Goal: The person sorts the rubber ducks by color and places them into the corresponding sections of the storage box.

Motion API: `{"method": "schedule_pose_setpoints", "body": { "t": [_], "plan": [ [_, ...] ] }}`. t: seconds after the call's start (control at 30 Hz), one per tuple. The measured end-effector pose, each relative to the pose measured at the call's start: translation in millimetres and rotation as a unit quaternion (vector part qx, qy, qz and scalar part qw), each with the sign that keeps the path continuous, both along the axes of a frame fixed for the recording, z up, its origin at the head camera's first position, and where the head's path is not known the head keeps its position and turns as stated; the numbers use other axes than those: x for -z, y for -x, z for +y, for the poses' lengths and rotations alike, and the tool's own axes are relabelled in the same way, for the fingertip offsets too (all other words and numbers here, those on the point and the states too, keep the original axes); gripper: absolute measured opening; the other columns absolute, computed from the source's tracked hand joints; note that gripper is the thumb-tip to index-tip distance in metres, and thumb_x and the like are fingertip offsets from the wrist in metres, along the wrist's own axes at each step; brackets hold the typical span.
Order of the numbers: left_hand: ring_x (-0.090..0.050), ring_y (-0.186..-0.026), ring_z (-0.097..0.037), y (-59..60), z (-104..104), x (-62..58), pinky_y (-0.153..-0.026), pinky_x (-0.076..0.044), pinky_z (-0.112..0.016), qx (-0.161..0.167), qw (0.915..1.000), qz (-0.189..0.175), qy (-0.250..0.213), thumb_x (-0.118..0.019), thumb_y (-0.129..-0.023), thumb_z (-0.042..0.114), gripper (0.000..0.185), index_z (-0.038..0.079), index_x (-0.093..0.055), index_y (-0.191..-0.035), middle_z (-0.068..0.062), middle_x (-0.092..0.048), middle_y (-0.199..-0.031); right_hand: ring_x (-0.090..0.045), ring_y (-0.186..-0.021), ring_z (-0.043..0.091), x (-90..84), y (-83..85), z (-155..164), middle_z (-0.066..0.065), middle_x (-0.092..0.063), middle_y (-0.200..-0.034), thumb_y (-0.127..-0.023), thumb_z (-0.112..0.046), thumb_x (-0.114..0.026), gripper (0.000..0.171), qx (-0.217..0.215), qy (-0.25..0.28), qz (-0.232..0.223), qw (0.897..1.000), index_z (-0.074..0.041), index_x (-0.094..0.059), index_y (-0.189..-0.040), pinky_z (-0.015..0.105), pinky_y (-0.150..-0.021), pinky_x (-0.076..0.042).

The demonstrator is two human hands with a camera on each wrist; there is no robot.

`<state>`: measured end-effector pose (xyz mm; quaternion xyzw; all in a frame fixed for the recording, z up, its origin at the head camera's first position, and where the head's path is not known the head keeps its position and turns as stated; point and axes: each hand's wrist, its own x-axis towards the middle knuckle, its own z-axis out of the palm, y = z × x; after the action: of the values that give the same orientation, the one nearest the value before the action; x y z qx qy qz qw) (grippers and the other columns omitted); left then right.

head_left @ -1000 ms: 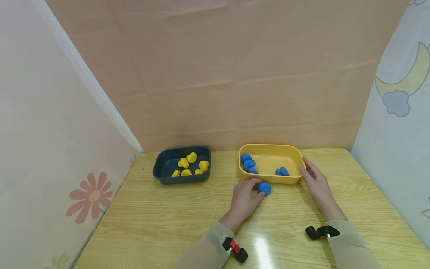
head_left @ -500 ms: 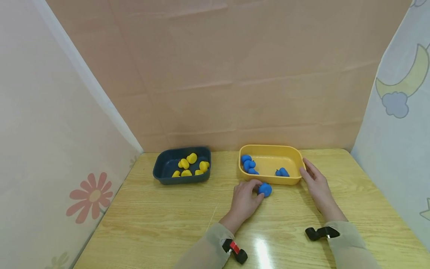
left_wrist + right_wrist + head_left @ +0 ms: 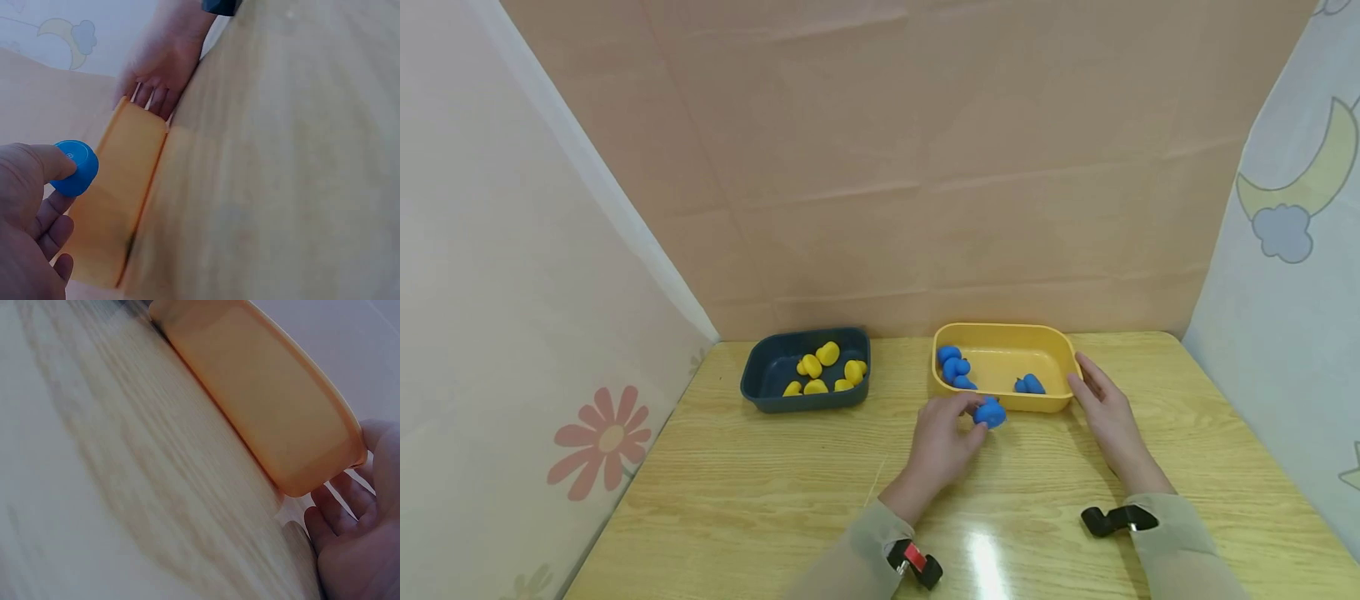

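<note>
My left hand [image 3: 942, 446] pinches a small blue toy duck [image 3: 991, 412] just in front of the yellow tray [image 3: 1033, 402]. In the left wrist view, the round flat underside of the duck [image 3: 76, 164] faces out between thumb and fingers. My right hand [image 3: 1107, 412] holds the right end of the tray, thumb at the front corner and fingers along the outer end. The right wrist view shows its fingers [image 3: 337, 506] against the tray's outer end. Inside the tray, several blue ducks [image 3: 953, 367] gather at the left and one blue duck [image 3: 1030, 383] lies nearer the right.
A dark blue tray [image 3: 767, 400] with several yellow toy ducks [image 3: 827, 353] stands at the back left of the wooden table [image 3: 760, 500]. Behind the trays rises a brown-pink backdrop [image 3: 850, 208], with patterned white sheets on both sides.
My left hand has lifted the blue duck slightly toward the yellow tray and tilted it. My right hand and both trays stay where they were.
</note>
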<state>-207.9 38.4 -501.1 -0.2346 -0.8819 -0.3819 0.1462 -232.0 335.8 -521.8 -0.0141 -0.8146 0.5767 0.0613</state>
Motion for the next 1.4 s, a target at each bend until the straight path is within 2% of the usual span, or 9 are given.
{"method": "schedule_pose_setpoints", "body": {
  "t": [0.07,0.27,0.43,0.63,0.7,0.83,0.93,1.13,1.4],
  "plan": [
    [-0.066,-0.110,-0.012,3.6,-1,-5.7,-0.103,-0.048,-0.037,-0.006,1.0000,0.003,-0.001,-0.085,-0.101,0.020,0.029,0.019,-0.077,-0.128,0.010,-0.078,-0.112,-0.014,-0.167,0.043,0.8,0.7,0,0.015,-0.011,-0.183,-0.118,-0.051,-0.047,0.077,-0.001,0.002,-0.001,1.000,-0.018,-0.014,-0.179,0.001,-0.111,-0.027],
    [-0.062,-0.111,-0.017,21.7,1,-16.6,-0.101,-0.045,-0.036,-0.033,0.9991,-0.027,-0.003,-0.083,-0.104,0.025,0.029,0.021,-0.076,-0.132,0.010,-0.077,-0.115,-0.013,-0.167,0.044,-0.1,-1.7,0,0.015,-0.011,-0.183,-0.117,-0.053,-0.047,0.079,-0.002,0.002,-0.004,1.000,-0.017,-0.013,-0.179,0.000,-0.109,-0.028],
    [-0.062,-0.108,-0.013,36.9,3,-19.0,-0.099,-0.045,-0.037,-0.044,0.9990,-0.006,0.006,-0.083,-0.103,0.026,0.030,0.020,-0.077,-0.132,0.008,-0.078,-0.116,-0.014,-0.167,0.044,-0.4,-2.2,-1,0.014,-0.011,-0.183,-0.117,-0.054,-0.047,0.079,0.000,0.002,-0.006,1.000,-0.018,-0.013,-0.179,0.000,-0.108,-0.028],
    [-0.063,-0.108,-0.014,46.7,8,-21.2,-0.103,-0.044,-0.040,-0.054,0.9980,0.004,0.032,-0.083,-0.104,0.028,0.030,0.022,-0.077,-0.133,0.007,-0.079,-0.115,-0.014,-0.167,0.043,0.0,-1.3,0,0.014,-0.012,-0.183,-0.117,-0.054,-0.047,0.079,-0.001,0.000,-0.006,1.000,-0.019,-0.014,-0.179,-0.001,-0.108,-0.028],
    [-0.063,-0.109,-0.014,49.1,10,-21.3,-0.106,-0.043,-0.041,-0.057,0.9975,0.007,0.041,-0.083,-0.104,0.028,0.030,0.023,-0.077,-0.133,0.008,-0.079,-0.113,-0.014,-0.167,0.043,0.2,-0.8,0,0.014,-0.012,-0.183,-0.117,-0.053,-0.047,0.078,0.000,0.000,-0.005,1.000,-0.019,-0.014,-0.179,0.000,-0.110,-0.028],
    [-0.063,-0.111,-0.015,52.6,14,-20.9,-0.114,-0.039,-0.045,-0.060,0.9966,0.012,0.054,-0.082,-0.104,0.029,0.029,0.024,-0.078,-0.132,0.009,-0.079,-0.113,-0.014,-0.167,0.042,0.8,0.3,0,0.013,-0.012,-0.183,-0.117,-0.053,-0.047,0.078,0.001,0.000,-0.007,1.000,-0.020,-0.014,-0.179,0.012,-0.121,-0.026],
    [-0.063,-0.112,-0.015,54.4,17,-20.0,-0.117,-0.038,-0.047,-0.064,0.9960,0.014,0.060,-0.082,-0.104,0.029,0.026,0.024,-0.078,-0.129,0.010,-0.079,-0.112,-0.014,-0.167,0.042,2.1,1.8,1,0.013,-0.012,-0.183,-0.117,-0.053,-0.047,0.078,0.004,-0.002,-0.009,1.000,-0.020,-0.014,-0.179,0.016,-0.125,-0.026],
    [-0.066,-0.114,-0.014,57.2,20,-18.0,-0.121,-0.036,-0.050,-0.073,0.9952,0.013,0.064,-0.083,-0.103,0.029,0.022,0.023,-0.080,-0.124,0.012,-0.079,-0.114,-0.014,-0.167,0.041,4.2,3.8,2,0.012,-0.011,-0.183,-0.118,-0.051,-0.047,0.076,0.000,-0.001,-0.006,1.000,-0.020,-0.014,-0.179,0.004,-0.114,-0.026],
    [-0.069,-0.116,-0.015,56.1,20,-18.9,-0.125,-0.033,-0.053,-0.076,0.9956,0.017,0.051,-0.083,-0.104,0.029,0.023,0.020,-0.080,-0.125,0.009,-0.080,-0.116,-0.014,-0.167,0.041,2.2,1.5,1,0.012,-0.012,-0.183,-0.118,-0.052,-0.048,0.077,0.002,-0.001,-0.002,1.000,-0.019,-0.015,-0.179,0.002,-0.112,-0.027]
  ]
}}
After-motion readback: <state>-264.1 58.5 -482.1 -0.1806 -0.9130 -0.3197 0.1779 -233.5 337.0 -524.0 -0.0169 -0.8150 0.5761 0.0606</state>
